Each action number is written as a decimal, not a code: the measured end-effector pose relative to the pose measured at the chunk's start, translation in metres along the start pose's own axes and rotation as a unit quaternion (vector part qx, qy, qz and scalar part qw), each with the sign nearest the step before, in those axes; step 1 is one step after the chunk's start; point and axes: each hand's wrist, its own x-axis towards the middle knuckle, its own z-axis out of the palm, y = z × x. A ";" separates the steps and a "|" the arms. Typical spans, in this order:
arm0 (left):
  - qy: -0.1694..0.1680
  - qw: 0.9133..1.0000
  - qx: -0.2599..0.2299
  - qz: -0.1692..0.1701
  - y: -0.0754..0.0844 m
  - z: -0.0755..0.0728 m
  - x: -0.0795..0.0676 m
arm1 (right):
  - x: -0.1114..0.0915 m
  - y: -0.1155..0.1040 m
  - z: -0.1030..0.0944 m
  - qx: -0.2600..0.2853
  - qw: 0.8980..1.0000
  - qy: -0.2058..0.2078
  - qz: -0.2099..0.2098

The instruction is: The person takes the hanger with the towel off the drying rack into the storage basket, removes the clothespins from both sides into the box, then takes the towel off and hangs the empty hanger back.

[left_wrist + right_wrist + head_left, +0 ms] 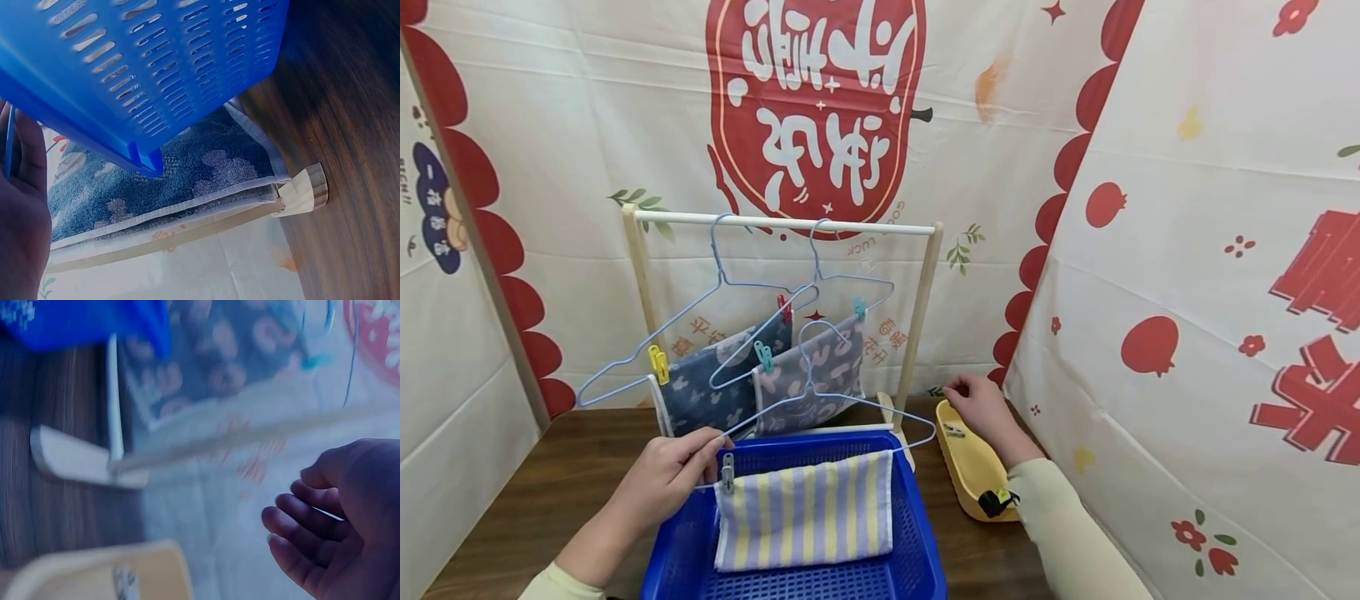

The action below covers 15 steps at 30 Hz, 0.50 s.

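My left hand (666, 471) grips a blue wire clothes hanger (775, 403) by its left side, above a blue basket (925, 533). Over the hanger's lower bar hangs a yellow-and-purple striped towel (805, 512), with a grey clothespin (727, 472) at its left corner. No clothespin shows on its right corner. Off to the right, my right hand (985, 412) hovers over the far end of a yellow tray (951, 446). Its fingers (300, 515) are loosely bent in the right wrist view, with nothing visible between them. A clothespin (954, 430) lies in the tray.
Behind the basket stands a rack with a white rail (775, 221). On it hang a dark blue towel (722, 375) and a grey-pink towel (812, 367), each pegged to a blue hanger. A small black-and-yellow object (997, 500) sits at the tray's near end.
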 end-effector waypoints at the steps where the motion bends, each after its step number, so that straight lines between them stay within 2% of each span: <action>1: 0.000 1.000 0.000 0.000 0.000 0.000 0.001 | -0.005 -0.009 -0.002 0.009 1.000 0.008 -0.003; 6: -0.002 1.000 -0.001 -0.003 0.001 0.001 0.002 | -0.029 -0.052 -0.010 0.038 0.997 0.056 -0.033; 9: -0.004 1.000 -0.001 -0.006 0.001 0.001 0.002 | -0.042 -0.076 -0.014 0.055 0.993 0.083 -0.070; 12: -0.004 1.000 -0.001 -0.007 0.001 0.001 0.002 | -0.054 -0.097 -0.015 0.068 0.984 0.096 -0.135; 15: -0.002 1.000 -0.003 -0.006 0.001 0.002 0.002 | -0.062 -0.115 -0.010 0.075 0.971 0.088 -0.209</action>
